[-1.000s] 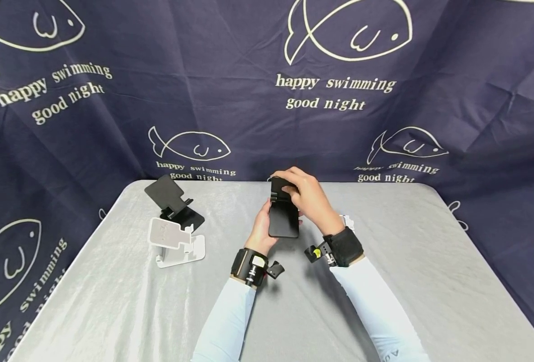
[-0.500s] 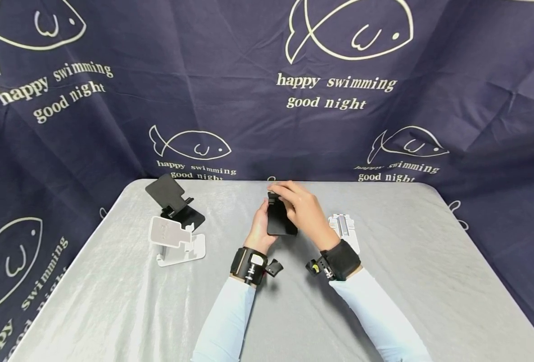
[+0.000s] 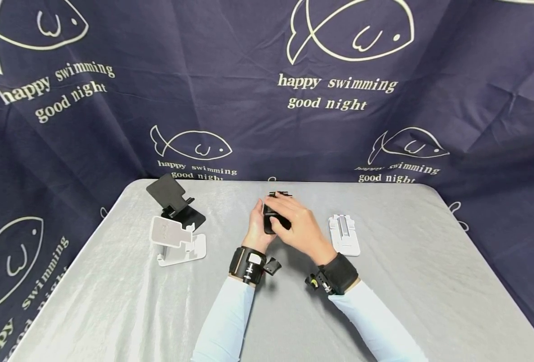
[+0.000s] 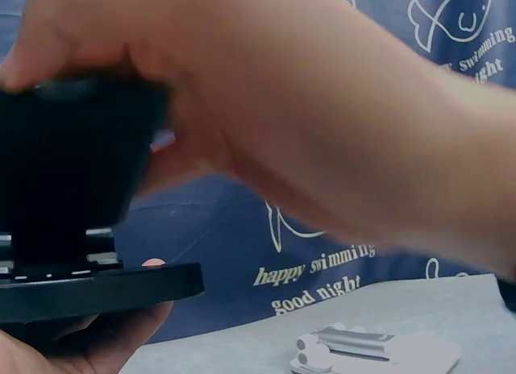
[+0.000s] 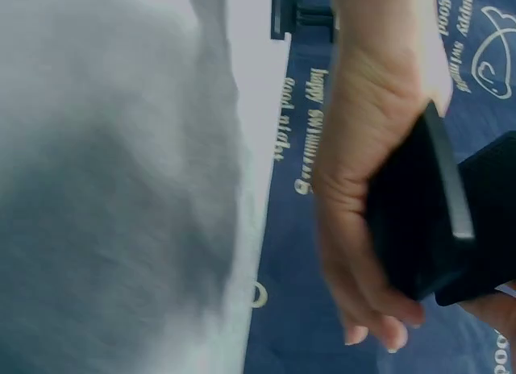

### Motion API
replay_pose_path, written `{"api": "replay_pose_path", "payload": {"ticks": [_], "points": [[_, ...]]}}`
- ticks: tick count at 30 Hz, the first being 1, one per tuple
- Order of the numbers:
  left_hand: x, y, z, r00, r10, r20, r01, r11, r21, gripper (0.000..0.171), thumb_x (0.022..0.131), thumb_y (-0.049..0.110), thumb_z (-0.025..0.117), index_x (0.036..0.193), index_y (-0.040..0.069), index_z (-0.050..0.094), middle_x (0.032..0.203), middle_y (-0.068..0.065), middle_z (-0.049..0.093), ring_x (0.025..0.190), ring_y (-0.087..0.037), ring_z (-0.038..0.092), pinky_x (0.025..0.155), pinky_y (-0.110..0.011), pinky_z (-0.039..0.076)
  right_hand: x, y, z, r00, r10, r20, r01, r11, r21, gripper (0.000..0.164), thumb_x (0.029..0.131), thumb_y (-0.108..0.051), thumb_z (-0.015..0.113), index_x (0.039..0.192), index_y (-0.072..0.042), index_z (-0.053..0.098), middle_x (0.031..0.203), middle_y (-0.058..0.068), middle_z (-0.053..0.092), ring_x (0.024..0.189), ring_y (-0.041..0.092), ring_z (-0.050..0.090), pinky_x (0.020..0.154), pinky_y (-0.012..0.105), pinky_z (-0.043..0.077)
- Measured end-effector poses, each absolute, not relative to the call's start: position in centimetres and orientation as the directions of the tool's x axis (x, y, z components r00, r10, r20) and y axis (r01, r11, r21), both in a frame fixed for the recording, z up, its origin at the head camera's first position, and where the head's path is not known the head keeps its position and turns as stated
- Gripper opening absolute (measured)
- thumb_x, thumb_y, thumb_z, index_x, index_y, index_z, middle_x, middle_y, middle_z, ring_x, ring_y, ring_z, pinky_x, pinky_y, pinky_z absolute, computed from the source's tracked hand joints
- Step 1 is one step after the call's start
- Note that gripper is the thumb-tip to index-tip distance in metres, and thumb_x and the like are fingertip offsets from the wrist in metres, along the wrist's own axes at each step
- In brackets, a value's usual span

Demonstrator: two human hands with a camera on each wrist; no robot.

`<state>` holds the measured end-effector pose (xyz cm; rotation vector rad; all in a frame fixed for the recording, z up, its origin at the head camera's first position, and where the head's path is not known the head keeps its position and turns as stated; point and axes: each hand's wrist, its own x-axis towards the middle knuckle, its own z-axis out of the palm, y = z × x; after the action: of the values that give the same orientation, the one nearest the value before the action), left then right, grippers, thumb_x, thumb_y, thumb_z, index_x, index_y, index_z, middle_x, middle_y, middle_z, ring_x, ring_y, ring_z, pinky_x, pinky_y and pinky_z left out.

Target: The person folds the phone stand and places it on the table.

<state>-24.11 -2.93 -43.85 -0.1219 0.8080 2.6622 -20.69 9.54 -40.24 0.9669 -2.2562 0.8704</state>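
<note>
A black folding phone stand (image 3: 270, 227) is held above the table near its far side. My left hand (image 3: 256, 231) supports it from below and grips its base (image 4: 105, 293), with fingers curled around the edge in the right wrist view. Above it, my right hand (image 3: 299, 223) holds the stand's upper plate (image 4: 72, 164), which leans over the base at the hinge. From the head view, the right hand covers much of the stand. The plate and base stand apart like a partly folded wedge in the right wrist view.
A white phone stand (image 3: 345, 236) lies folded flat on the grey-covered table (image 3: 407, 281), right of the hands. On the left, an unfolded black stand (image 3: 165, 193) and an unfolded white stand (image 3: 172, 234) stand close together. A dark blue fish-print curtain (image 3: 249, 100) hangs behind.
The right hand has come down toward the person, tilting the stand's upper plate over the base. The left hand has shifted slightly left. More of the folded white stand shows now.
</note>
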Motion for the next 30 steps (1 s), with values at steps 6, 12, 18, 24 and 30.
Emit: {"api": "replay_pose_path", "payload": {"ticks": [6, 12, 18, 24, 30], "points": [[-23.9, -3.2, -42.5, -0.927, 0.29, -0.237, -0.371, -0.796, 0.479, 0.063, 0.102, 0.047, 0.006, 0.15, 0.01, 0.022, 0.148, -0.018, 0.035, 0.134, -0.026, 0.039, 0.11, -0.037, 0.032, -20.2, 9.2, -41.5, -0.611, -0.443, 0.656, -0.771, 0.522, -0.365, 0.036, 0.088, -0.018, 0.057, 0.122, -0.01, 0.065, 0.127, 0.006, 0.062, 0.127, 0.03, 0.051, 0.106, 0.049, 0.039], [-23.9, -3.4, -42.2, -0.924, 0.318, -0.211, -0.382, -0.791, 0.479, 0.062, 0.102, 0.046, 0.004, 0.149, 0.009, 0.022, 0.147, -0.024, 0.033, 0.13, -0.034, 0.042, 0.096, -0.034, 0.043, -20.1, 9.0, -42.2, -0.615, -0.44, 0.654, -0.764, 0.536, -0.359, 0.035, 0.088, -0.019, 0.056, 0.121, -0.012, 0.066, 0.125, 0.005, 0.063, 0.127, 0.026, 0.052, 0.107, 0.043, 0.039], [-23.8, -3.5, -42.4, -0.925, 0.322, -0.199, -0.379, -0.775, 0.505, 0.063, 0.102, 0.045, 0.004, 0.148, 0.007, 0.023, 0.145, -0.025, 0.035, 0.098, -0.025, 0.061, 0.087, -0.031, 0.049, -20.1, 9.1, -42.7, -0.623, -0.428, 0.655, -0.756, 0.546, -0.362, 0.034, 0.089, -0.019, 0.054, 0.12, -0.013, 0.067, 0.125, 0.004, 0.064, 0.126, 0.025, 0.052, 0.105, 0.041, 0.041], [-23.9, -3.1, -42.6, -0.919, 0.339, -0.202, -0.394, -0.758, 0.52, 0.063, 0.102, 0.044, 0.005, 0.149, 0.006, 0.024, 0.141, -0.023, 0.037, 0.111, -0.029, 0.054, 0.09, -0.031, 0.046, -19.9, 9.6, -42.5, -0.666, -0.422, 0.615, -0.728, 0.546, -0.415, 0.034, 0.089, -0.017, 0.057, 0.12, -0.014, 0.067, 0.125, 0.001, 0.063, 0.128, 0.024, 0.051, 0.106, 0.043, 0.04], [-23.9, -2.8, -42.6, -0.919, 0.336, -0.203, -0.391, -0.725, 0.567, 0.059, 0.103, 0.038, 0.007, 0.149, 0.005, 0.024, 0.147, -0.025, 0.032, 0.133, -0.03, 0.038, 0.093, -0.031, 0.043, -19.6, 10.3, -40.1, -0.771, -0.453, 0.448, -0.637, 0.564, -0.526, 0.03, 0.091, -0.019, 0.058, 0.117, -0.009, 0.068, 0.125, 0.001, 0.063, 0.13, 0.023, 0.049, 0.108, 0.047, 0.036]]}}
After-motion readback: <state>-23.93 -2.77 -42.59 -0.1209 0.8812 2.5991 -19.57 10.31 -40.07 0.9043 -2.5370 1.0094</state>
